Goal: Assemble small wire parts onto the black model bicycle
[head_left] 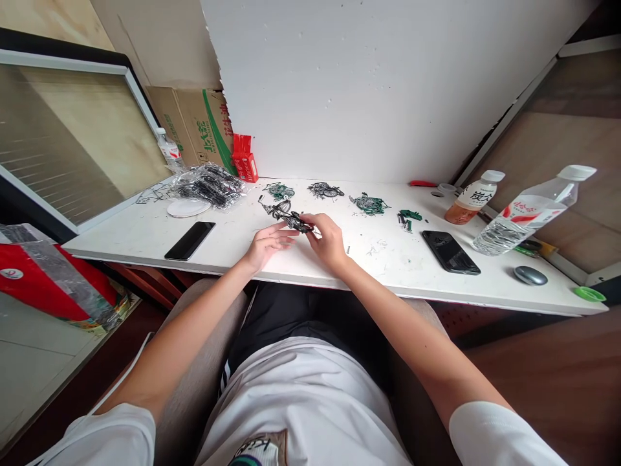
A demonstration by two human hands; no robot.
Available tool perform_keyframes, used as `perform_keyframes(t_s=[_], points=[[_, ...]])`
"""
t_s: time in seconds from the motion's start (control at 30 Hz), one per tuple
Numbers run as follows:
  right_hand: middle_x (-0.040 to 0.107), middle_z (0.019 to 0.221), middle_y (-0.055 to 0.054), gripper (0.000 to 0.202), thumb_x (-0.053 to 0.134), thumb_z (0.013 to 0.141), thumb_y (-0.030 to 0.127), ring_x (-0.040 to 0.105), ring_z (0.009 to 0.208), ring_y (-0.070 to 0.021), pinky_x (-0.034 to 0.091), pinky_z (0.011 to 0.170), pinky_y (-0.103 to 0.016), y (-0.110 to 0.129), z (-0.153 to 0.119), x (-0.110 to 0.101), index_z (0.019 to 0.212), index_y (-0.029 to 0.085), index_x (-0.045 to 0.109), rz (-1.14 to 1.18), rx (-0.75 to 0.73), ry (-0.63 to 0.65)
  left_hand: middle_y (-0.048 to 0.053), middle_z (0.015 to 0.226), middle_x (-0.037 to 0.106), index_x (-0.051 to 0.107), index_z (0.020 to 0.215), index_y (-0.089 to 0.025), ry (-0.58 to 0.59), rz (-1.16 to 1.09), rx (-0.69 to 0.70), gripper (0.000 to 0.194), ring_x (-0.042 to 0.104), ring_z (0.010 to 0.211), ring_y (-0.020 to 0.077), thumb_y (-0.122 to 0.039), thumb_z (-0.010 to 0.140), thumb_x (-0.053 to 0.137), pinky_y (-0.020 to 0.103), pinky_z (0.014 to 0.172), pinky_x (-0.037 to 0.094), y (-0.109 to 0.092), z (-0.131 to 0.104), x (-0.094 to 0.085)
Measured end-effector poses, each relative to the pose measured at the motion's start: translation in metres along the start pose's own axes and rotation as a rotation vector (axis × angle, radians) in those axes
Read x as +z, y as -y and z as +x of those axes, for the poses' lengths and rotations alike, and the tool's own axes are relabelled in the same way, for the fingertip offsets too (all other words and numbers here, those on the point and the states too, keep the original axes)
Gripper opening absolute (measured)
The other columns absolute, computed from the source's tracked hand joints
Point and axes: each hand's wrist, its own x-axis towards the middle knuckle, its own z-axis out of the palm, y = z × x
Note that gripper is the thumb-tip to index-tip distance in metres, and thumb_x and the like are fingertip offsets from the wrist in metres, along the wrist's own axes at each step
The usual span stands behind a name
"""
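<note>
Over the white table (145, 233), my left hand (266, 244) and my right hand (328, 239) meet at a small black metal bicycle model (295, 221). The right hand pinches its right end. Fingertips of the left hand touch its underside. Another dark part of the model (272, 208) sticks out just behind my left hand. Further back stand three finished little bicycles: a green one (279, 190), a black one (325, 189) and another green one (370, 204).
A black phone (189, 240) lies left, a second phone (451, 252) right. A bag of black parts (211, 184), a white disc (188, 207), loose green pieces (408, 217), two bottles (473, 196) (528, 211), a grey mouse (530, 275) and a red carton (245, 162) surround them.
</note>
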Motion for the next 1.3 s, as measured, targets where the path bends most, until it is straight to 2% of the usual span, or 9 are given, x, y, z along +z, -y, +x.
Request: perform_keyframes(t_s=[0.1,0.27,0.43,0.57,0.67,0.77,0.9,1.1,1.3], points=[[0.075,0.124,-0.009,0.037,0.063,0.103,0.028,0.07,0.117,-0.0306,0.054,0.111,-0.053,-0.006,-0.001,-0.001,0.138,0.034,0.07,-0.084,-0.086,0.071,0.02,0.113,0.082,0.075,0.102,-0.016,0.075,-0.098,-0.028,0.037,0.079,0.109,0.0388,-0.039,0.073,0.079,0.055,0.097,0.06,-0.009,-0.002,-0.003],[0.073,0.118,-0.009,0.034,0.054,0.109,0.031,0.066,0.111,-0.0283,0.056,0.106,-0.049,-0.008,-0.003,0.001,0.139,0.034,0.069,-0.167,-0.192,0.212,0.017,0.105,0.081,0.075,0.105,-0.016,-0.006,-0.051,-0.073,0.049,0.079,0.1,0.0304,-0.063,0.09,0.078,0.048,0.092,0.063,-0.005,0.002,0.001],[0.069,0.125,-0.009,0.045,0.046,0.109,0.02,0.063,0.117,-0.0265,0.055,0.106,-0.045,-0.002,-0.004,0.003,0.148,0.036,0.062,-0.218,-0.253,0.292,0.008,0.09,0.077,0.073,0.096,-0.015,-0.063,-0.07,-0.023,0.046,0.072,0.081,0.0196,-0.053,0.081,0.093,0.042,0.087,0.062,0.006,0.007,-0.001],[0.064,0.134,-0.013,0.058,0.046,0.094,0.003,0.056,0.13,-0.0315,0.05,0.112,-0.052,0.0,-0.001,0.002,0.143,0.028,0.063,-0.337,-0.287,0.168,0.011,0.1,0.078,0.076,0.103,-0.014,-0.084,-0.076,0.038,0.047,0.07,0.08,0.0177,-0.05,0.08,0.095,0.038,0.085,0.061,0.009,0.01,-0.005],[0.063,0.134,-0.015,0.055,0.052,0.087,0.006,0.058,0.128,-0.0338,0.051,0.11,-0.055,-0.004,0.0,0.001,0.138,0.023,0.064,-0.311,-0.185,0.069,0.012,0.106,0.079,0.078,0.106,-0.014,-0.109,-0.068,0.067,0.048,0.071,0.083,0.0173,-0.049,0.079,0.096,0.037,0.086,0.061,0.011,0.01,-0.005],[0.068,0.13,-0.013,0.041,0.054,0.099,0.024,0.066,0.113,-0.0296,0.057,0.094,-0.046,-0.01,0.001,0.002,0.139,0.023,0.065,-0.161,0.015,0.037,0.011,0.108,0.08,0.079,0.111,-0.015,-0.113,-0.043,0.069,0.05,0.071,0.083,0.0165,-0.045,0.076,0.098,0.038,0.087,0.061,0.014,0.01,-0.005],[0.078,0.105,-0.007,0.04,0.059,0.105,0.05,0.07,0.094,-0.0243,0.055,0.082,-0.037,-0.013,0.002,0.007,0.132,0.024,0.073,0.002,0.205,0.083,0.012,0.112,0.081,0.079,0.116,-0.015,-0.121,-0.01,0.087,0.054,0.072,0.086,0.0181,-0.041,0.073,0.1,0.036,0.084,0.062,0.017,0.011,-0.006],[0.077,0.085,-0.003,0.039,0.073,0.096,0.049,0.067,0.077,-0.0189,0.055,0.078,-0.035,-0.011,0.001,0.009,0.122,0.02,0.078,0.051,0.217,0.086,0.014,0.12,0.081,0.079,0.121,-0.014,-0.105,-0.031,0.085,0.057,0.076,0.096,0.0215,-0.037,0.073,0.1,0.038,0.093,0.06,0.019,0.012,-0.007],[0.072,0.073,-0.001,0.048,0.079,0.09,0.053,0.064,0.068,-0.0167,0.053,0.072,-0.033,-0.007,0.003,0.005,0.119,0.016,0.075,0.161,0.325,0.12,0.013,0.124,0.08,0.078,0.124,-0.014,-0.113,-0.06,0.07,0.06,0.076,0.102,0.0229,-0.035,0.073,0.101,0.041,0.102,0.058,0.018,0.01,-0.007]])
